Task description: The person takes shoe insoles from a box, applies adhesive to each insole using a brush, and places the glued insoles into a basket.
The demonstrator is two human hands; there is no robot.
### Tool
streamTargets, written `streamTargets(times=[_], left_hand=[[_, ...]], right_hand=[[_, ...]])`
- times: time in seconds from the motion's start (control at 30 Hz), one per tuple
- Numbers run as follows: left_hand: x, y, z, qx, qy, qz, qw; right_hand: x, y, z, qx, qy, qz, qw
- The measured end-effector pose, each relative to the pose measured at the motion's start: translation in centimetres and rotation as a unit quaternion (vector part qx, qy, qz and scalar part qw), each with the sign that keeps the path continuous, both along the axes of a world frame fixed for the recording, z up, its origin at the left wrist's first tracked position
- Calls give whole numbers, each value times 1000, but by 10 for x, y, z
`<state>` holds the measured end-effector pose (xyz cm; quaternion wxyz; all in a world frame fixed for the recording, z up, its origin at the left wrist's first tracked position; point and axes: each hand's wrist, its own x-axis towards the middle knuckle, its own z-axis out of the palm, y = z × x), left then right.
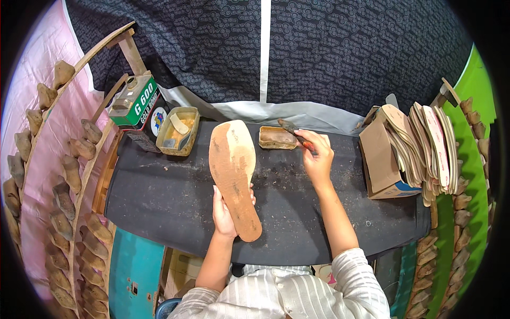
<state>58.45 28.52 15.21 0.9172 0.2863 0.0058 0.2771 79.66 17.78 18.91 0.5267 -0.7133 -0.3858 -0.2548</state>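
Observation:
My left hand (pixel 225 212) grips a brown shoe insole (pixel 229 170) near its narrow heel end, with the wide toe end pointing away from me. A paler, cream patch covers the upper right of its face; the rest is tan brown with dark smudges. In my right hand (pixel 317 154) is a small brush (pixel 289 127) with a reddish handle, its dark head pointing left. That head is just over the right rim of a small shallow tray (pixel 277 144) coated with amber residue. Brush and insole are apart.
A green-and-white metal can (pixel 139 101) and a tub (pixel 178 151) with scraps stand at the left. At the right, a cardboard box (pixel 378 159) holds stacked insoles (pixel 425 143). Racks of wooden shoe lasts (pixel 71 173) flank the black-covered table (pixel 154 196).

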Motion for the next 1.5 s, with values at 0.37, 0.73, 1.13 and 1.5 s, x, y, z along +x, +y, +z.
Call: streamTargets(times=[0.37, 0.73, 1.13, 1.5], left_hand=[[0, -5, 1, 30, 54, -12, 998], [-4, -9, 8, 26, 50, -1, 998], [-6, -6, 5, 12, 37, -7, 999], [-4, -3, 12, -60, 42, 50, 996]], right_hand=[[-74, -16, 75, -20, -243, 119, 963], [-78, -6, 74, -39, -243, 99, 964], [-82, -25, 66, -29, -176, 125, 976], [-110, -55, 47, -86, -156, 218, 960]])
